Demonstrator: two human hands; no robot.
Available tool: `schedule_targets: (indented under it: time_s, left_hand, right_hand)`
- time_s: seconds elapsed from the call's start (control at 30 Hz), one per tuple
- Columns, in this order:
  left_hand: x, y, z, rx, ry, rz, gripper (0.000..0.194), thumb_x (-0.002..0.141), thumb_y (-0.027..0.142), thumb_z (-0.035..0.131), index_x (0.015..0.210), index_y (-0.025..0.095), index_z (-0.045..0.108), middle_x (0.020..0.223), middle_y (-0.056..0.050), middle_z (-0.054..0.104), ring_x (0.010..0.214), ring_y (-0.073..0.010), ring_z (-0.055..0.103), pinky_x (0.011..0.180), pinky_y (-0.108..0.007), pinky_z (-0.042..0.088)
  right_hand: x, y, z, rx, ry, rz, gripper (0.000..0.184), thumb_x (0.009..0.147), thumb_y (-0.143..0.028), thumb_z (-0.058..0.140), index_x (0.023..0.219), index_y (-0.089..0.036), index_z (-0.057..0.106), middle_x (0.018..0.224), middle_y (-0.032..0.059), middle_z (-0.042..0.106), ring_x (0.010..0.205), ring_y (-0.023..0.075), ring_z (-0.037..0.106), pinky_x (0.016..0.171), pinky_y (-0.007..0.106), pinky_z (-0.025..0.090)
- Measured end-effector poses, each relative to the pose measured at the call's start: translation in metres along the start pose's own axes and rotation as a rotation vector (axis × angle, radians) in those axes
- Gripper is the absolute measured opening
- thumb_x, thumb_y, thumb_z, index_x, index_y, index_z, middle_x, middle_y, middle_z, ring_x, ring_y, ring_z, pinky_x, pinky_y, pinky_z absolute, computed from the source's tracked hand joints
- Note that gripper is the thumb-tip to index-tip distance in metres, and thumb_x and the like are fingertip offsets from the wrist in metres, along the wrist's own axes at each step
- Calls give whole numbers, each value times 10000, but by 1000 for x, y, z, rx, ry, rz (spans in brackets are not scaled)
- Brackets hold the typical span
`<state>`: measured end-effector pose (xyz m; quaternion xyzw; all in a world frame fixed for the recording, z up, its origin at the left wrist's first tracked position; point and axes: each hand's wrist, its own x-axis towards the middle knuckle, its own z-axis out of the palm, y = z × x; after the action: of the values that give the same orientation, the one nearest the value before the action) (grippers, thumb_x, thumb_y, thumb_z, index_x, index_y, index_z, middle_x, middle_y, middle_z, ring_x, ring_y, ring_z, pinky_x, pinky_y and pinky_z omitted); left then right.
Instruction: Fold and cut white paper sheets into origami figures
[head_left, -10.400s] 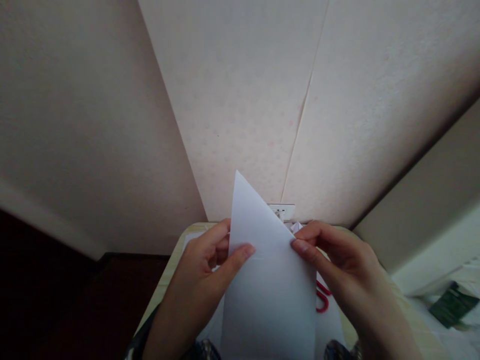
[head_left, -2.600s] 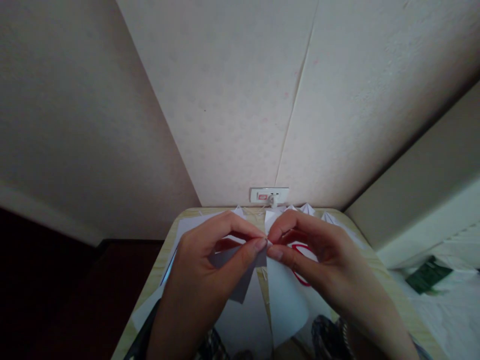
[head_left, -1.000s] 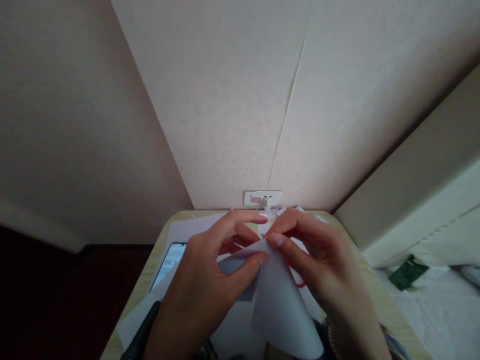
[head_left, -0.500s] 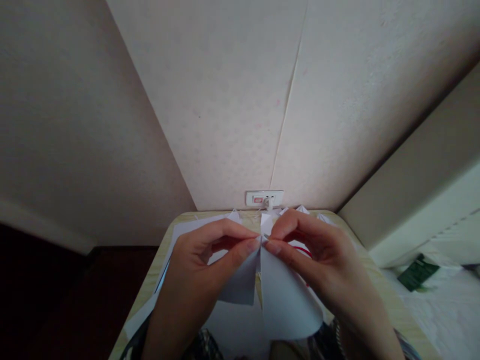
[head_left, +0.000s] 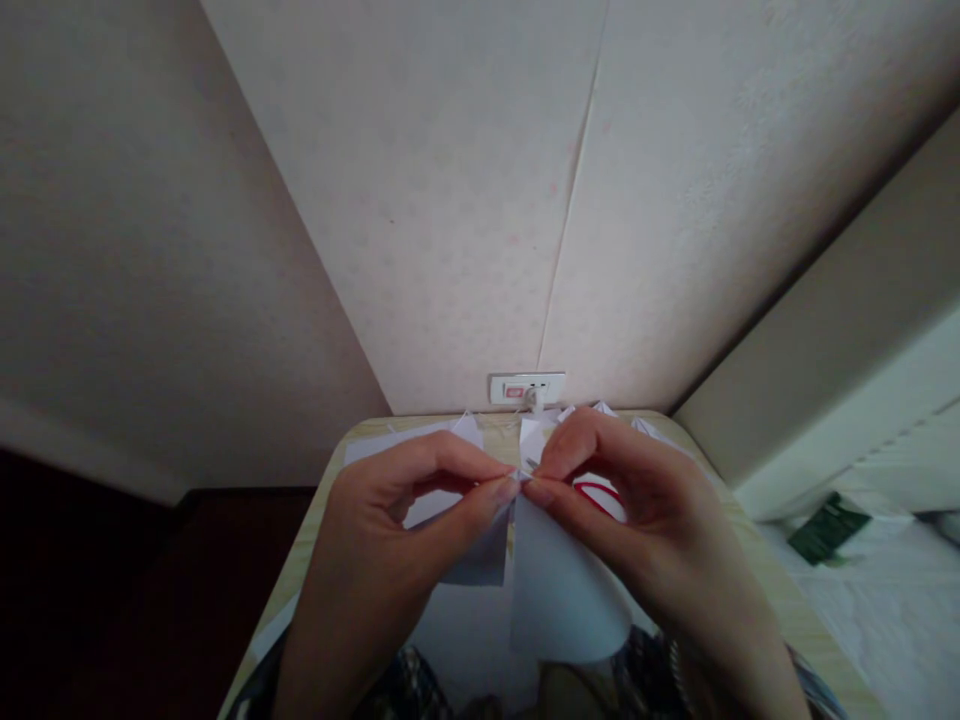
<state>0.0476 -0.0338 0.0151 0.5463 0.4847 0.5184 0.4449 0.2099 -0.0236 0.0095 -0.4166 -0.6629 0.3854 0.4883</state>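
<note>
A folded sheet of white paper (head_left: 562,580) hangs from my fingertips above the table, its lower right side curling outward. My left hand (head_left: 420,530) pinches it near the top between thumb and forefinger. Just beside, touching or almost touching at the same spot, my right hand (head_left: 630,500) pinches the paper the same way. The fold between the fingertips is small and partly hidden. Behind my right hand shows the red handle of scissors (head_left: 600,495), mostly covered; a bit of grey metal lies close to the right fingertips.
The pale wooden table (head_left: 322,510) carries more white sheets (head_left: 465,650) and several folded paper pieces (head_left: 604,410) along its back edge. A wall socket (head_left: 526,388) with a white plug sits just behind it. On the right, a dark green packet (head_left: 829,528) lies on a white surface.
Ten seconds ago the sheet was held up broad, with one pointed corner; now it hangs folded. A second ago my left fingers were spread apart; they have closed on the paper beside the right ones.
</note>
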Motion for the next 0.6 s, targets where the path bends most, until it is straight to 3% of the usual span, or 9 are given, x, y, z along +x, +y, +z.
schedule_targets:
  time_s: [0.23,0.6]
  left_hand:
    - [7,-2,2,-84,-62,23,146,724,145,756,649,270,767,635,88,742,618,-64,672,582,-93,492]
    - [2,-6,-1,8,-52,22,119,717,161,773,629,232,736,642,49,719,631,-108,657,595,-164,504]
  right_hand:
    - [0,0,-4,19,0,-24,195,812,-189,698,651,-203,588,649,-50,605,636,111,581,594,226,448]
    - [0,-3,-5,-70,-30,-49,209,820,-160,690,636,-188,594,636,-35,597,618,113,561,564,226,429]
